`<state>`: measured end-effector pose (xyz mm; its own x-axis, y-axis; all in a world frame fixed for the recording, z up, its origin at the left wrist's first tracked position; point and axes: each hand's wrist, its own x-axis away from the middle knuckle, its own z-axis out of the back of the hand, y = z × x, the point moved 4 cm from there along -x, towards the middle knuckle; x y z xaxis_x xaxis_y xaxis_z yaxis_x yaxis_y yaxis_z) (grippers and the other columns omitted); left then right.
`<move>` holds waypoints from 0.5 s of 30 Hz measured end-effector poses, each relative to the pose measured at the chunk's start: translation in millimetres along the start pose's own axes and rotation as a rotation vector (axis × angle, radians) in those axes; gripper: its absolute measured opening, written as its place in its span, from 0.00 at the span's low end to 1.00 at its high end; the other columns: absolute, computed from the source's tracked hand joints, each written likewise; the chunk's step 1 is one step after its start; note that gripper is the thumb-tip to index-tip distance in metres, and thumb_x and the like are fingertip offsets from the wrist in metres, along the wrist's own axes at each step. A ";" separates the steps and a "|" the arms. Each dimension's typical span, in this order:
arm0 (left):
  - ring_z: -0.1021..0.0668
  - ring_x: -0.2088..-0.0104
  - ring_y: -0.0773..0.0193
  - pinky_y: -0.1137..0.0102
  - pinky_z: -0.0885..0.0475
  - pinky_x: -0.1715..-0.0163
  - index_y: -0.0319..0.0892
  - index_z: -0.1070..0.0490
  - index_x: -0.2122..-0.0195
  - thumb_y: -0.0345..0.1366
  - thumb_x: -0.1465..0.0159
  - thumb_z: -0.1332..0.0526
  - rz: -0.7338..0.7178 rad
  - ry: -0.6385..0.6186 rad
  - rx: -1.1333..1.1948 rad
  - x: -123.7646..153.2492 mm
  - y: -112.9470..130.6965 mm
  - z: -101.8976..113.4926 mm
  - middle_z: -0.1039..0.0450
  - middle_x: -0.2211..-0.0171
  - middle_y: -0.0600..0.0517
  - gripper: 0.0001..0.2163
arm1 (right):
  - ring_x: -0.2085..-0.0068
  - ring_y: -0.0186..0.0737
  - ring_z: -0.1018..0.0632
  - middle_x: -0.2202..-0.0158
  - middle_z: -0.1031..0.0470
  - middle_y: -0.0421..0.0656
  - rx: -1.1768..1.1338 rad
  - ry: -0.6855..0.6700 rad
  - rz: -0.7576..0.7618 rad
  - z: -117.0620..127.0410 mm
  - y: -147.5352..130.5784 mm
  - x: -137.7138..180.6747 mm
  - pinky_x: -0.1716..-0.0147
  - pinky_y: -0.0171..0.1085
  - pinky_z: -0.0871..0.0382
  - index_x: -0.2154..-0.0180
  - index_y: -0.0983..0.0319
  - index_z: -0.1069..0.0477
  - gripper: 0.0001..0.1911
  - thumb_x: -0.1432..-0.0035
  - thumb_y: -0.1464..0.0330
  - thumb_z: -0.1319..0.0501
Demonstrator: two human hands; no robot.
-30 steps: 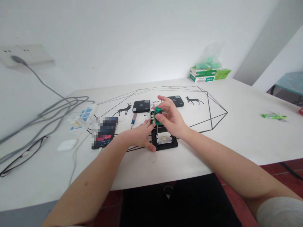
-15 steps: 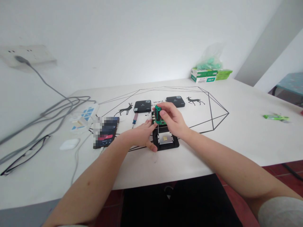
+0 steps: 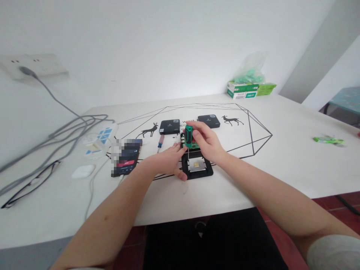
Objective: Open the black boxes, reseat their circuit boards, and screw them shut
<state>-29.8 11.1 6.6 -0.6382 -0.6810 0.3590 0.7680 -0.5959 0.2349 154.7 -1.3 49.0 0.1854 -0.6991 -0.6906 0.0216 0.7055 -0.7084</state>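
Note:
My right hand point(image 3: 207, 142) is closed around the green and black handle of a screwdriver point(image 3: 188, 135), held nearly upright. Its thin shaft points down at the upper left part of an opened black case point(image 3: 208, 170). A silvery metal plate point(image 3: 197, 165) with a small gold-coloured square sits in the case's near half; a green circuit board point(image 3: 194, 145) shows in the far half, partly covered by my right hand. Along the case's left edge lies my left hand point(image 3: 168, 160), fingers stretched out and thumb at the near left corner. The screwdriver's tip is too small to make out.
Two closed black boxes point(image 3: 169, 126) point(image 3: 208, 120) stand behind my hands. A second screwdriver point(image 3: 160, 141), a phone point(image 3: 128, 157), a white earphone case point(image 3: 83, 171), glasses point(image 3: 30, 183) and cables lie left. Green-white cartons point(image 3: 242, 90) stand at the back right; a green packet point(image 3: 328, 140) lies right.
The screwdriver handle has shifted slightly right and turned a little in my right hand, standing more upright. My left hand and the case stay in place.

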 end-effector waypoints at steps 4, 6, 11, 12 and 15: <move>0.56 0.22 0.29 0.46 0.47 0.27 0.48 0.76 0.20 0.72 0.47 0.30 -0.078 0.046 -0.007 -2.4 -3.2 -3.0 0.69 0.19 0.36 0.69 | 0.66 0.37 0.30 0.64 0.32 0.38 -0.003 0.049 0.019 -2.2 2.8 0.1 0.63 0.40 0.26 0.46 0.52 0.30 0.18 0.34 0.59 0.31; 0.56 0.22 0.29 0.46 0.48 0.27 0.48 0.78 0.20 0.71 0.47 0.30 -0.090 0.060 -0.010 -3.7 -5.7 -4.5 0.70 0.19 0.37 0.70 | 0.63 0.37 0.28 0.60 0.31 0.38 -0.021 0.075 0.007 -3.5 3.3 0.4 0.62 0.40 0.26 0.48 0.52 0.32 0.18 0.37 0.61 0.29; 0.57 0.21 0.29 0.47 0.48 0.27 0.49 0.81 0.21 0.71 0.47 0.30 -0.082 0.052 -0.002 -4.9 -8.5 -5.4 0.71 0.19 0.38 0.71 | 0.56 0.36 0.19 0.41 0.32 0.42 -0.210 0.107 -0.109 -5.7 3.8 1.1 0.60 0.41 0.19 0.55 0.52 0.41 0.26 0.43 0.62 0.25; 0.57 0.21 0.29 0.47 0.48 0.27 0.49 0.82 0.21 0.71 0.47 0.30 -0.077 0.047 -0.001 -4.8 -9.0 -5.5 0.71 0.19 0.38 0.71 | 0.59 0.35 0.18 0.39 0.32 0.42 -0.229 0.104 -0.131 -5.9 4.2 1.5 0.61 0.41 0.18 0.56 0.51 0.43 0.27 0.44 0.62 0.25; 0.55 0.22 0.29 0.47 0.46 0.28 0.48 0.81 0.21 0.71 0.47 0.30 -0.082 0.046 -0.015 -4.4 -10.7 -6.2 0.70 0.19 0.37 0.71 | 0.64 0.34 0.18 0.39 0.27 0.43 -0.197 0.092 -0.133 -5.4 3.5 3.2 0.61 0.43 0.17 0.56 0.52 0.43 0.29 0.45 0.60 0.24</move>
<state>-35.6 17.8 -3.1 -0.7009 -0.6484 0.2970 0.7124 -0.6564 0.2481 150.1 -1.7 43.6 0.1029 -0.7981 -0.5937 -0.1537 0.5770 -0.8022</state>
